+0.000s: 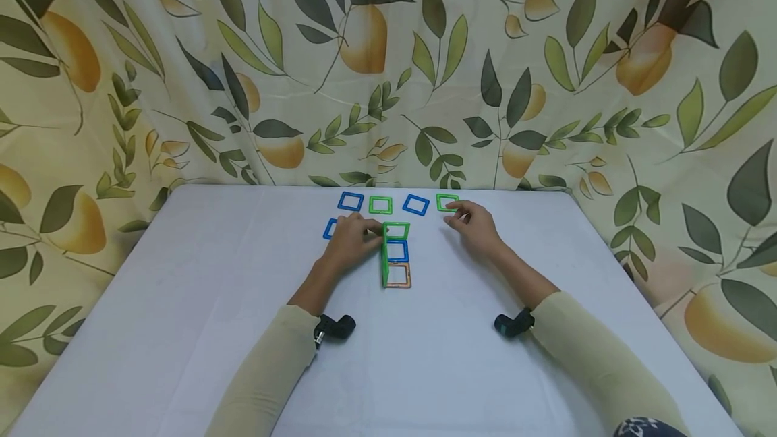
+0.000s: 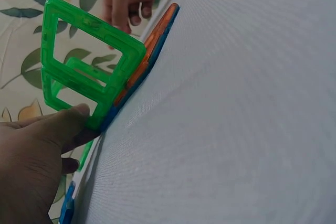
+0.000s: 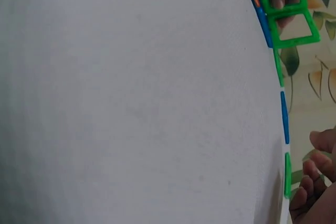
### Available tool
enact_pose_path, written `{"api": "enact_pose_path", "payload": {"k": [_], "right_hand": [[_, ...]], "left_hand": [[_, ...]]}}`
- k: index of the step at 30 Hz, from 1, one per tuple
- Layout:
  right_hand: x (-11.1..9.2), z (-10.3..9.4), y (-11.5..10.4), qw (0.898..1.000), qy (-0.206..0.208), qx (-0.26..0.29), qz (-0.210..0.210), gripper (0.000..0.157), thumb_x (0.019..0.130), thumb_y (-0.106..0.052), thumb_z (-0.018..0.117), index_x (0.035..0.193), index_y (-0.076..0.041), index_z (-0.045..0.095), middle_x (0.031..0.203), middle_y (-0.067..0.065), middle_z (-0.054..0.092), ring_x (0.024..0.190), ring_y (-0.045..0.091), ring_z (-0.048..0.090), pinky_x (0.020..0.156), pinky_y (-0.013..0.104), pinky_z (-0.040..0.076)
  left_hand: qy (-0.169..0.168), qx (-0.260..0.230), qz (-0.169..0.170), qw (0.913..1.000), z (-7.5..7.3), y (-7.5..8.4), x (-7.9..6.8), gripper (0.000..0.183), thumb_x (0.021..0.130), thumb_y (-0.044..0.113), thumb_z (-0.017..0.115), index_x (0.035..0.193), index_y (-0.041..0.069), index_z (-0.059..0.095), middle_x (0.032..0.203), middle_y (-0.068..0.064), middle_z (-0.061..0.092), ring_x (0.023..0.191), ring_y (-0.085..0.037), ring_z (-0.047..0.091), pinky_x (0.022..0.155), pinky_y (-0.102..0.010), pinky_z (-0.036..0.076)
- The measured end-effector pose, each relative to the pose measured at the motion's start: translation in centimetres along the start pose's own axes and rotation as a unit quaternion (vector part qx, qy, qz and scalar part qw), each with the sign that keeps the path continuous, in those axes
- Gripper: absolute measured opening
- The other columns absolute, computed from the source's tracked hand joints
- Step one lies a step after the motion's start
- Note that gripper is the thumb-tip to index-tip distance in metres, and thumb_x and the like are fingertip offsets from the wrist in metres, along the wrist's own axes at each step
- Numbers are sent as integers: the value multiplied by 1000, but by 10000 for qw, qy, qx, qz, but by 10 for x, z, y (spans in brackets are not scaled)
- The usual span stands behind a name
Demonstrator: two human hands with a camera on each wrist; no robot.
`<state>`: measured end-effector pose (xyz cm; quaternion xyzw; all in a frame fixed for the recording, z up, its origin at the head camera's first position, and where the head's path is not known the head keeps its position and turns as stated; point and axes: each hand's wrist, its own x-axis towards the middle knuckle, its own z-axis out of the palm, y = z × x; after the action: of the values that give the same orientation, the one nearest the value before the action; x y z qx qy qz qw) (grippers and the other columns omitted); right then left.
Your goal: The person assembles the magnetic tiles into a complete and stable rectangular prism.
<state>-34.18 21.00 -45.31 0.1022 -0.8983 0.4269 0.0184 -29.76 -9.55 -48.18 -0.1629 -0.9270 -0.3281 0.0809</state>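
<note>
A short column of flat magnetic tiles lies mid-table: green, blue point(image 1: 398, 251) and orange point(image 1: 398, 275). Along its left side stand green magnetic tiles point(image 1: 385, 258), upright and joined edge to edge. My left hand point(image 1: 350, 241) pinches these green tiles at their far end; in the left wrist view the thumb point(image 2: 79, 113) lies against the frame. My right hand point(image 1: 476, 226) hovers by a separate green tile point(image 1: 448, 198) at the back. Its fingers point(image 3: 310, 179) are loosely bent with nothing seen between them, and whether they touch that tile cannot be told.
Along the table's back edge lie a blue tile point(image 1: 351, 201), a green tile point(image 1: 380, 205) and another blue tile point(image 1: 415, 204). One more blue tile point(image 1: 329, 228) is partly hidden behind my left hand. A leaf-patterned curtain point(image 1: 388, 86) hangs behind the white table point(image 1: 461, 369).
</note>
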Motion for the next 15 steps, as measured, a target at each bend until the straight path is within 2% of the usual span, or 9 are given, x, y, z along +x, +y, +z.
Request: {"api": "enact_pose_path", "payload": {"k": [7, 15], "right_hand": [[11, -5, 10, 9996, -68, -113, 241, 48, 99, -16, 75, 143, -1, 61, 106, 14, 60, 87, 24, 53, 66, 26, 43], [22, -10, 21, 9984, -59, -376, 413, 60, 97, -22, 78, 149, -2, 55, 107, 14, 58, 86, 23, 50, 71, 32, 40]], "left_hand": [[23, -28, -33, 10000, -1, 1, -1, 28, 97, 30, 78, 121, 17, 79, 101, 5, 68, 94, -17, 52, 83, -37, 40], [53, 10, 41, 10000, 0, 1, 0, 28, 97, 30, 78, 121, 16, 79, 101, 6, 70, 93, -16, 52, 83, -37, 39]]}}
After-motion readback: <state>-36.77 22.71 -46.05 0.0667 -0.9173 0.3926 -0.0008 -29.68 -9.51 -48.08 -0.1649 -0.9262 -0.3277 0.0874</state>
